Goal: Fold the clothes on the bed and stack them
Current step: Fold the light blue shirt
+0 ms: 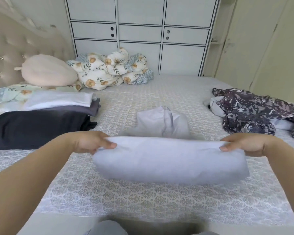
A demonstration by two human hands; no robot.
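Note:
A pale lilac garment [170, 160] lies across the middle of the bed, its near part lifted into a fold. My left hand [92, 141] pinches the fold's left end and my right hand [241, 144] pinches its right end. The garment's far part, with a collar [166, 122], still rests flat on the bedspread behind the fold. On the left lies a stack of folded clothes: a black piece [37, 131] in front, a grey one [85, 109] and a white one [58, 100] behind. An unfolded purple patterned garment [255, 112] is heaped at the right.
The patterned bedspread [143, 197] covers the bed. A floral quilt [112, 68] and a cream pillow [47, 71] lie at the far left by the tufted headboard [12, 48]. A white wardrobe [139, 31] stands beyond the bed.

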